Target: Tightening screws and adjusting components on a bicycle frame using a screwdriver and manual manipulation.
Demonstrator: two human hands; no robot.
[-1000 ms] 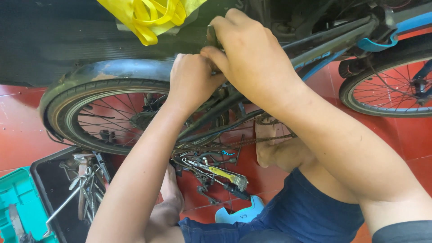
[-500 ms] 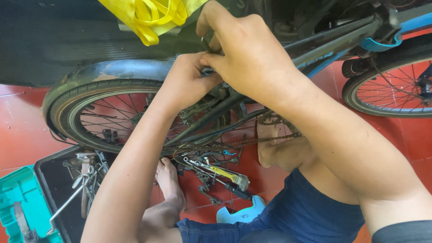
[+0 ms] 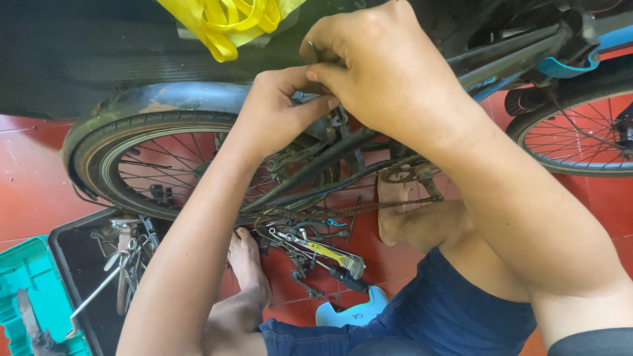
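Left hand (image 3: 280,118) pinched a small metal part (image 3: 304,97) above the rear wheel (image 3: 165,165); right hand (image 3: 382,72) curled shut over it; contents hidden.

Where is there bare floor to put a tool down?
Bare red floor lies left of the rear wheel, above the teal tray. Another strip lies below the right wheel. It is crowded between the feet, where loose tools lie, and in the black toolbox. Both hands, left and right, crowd the frame.
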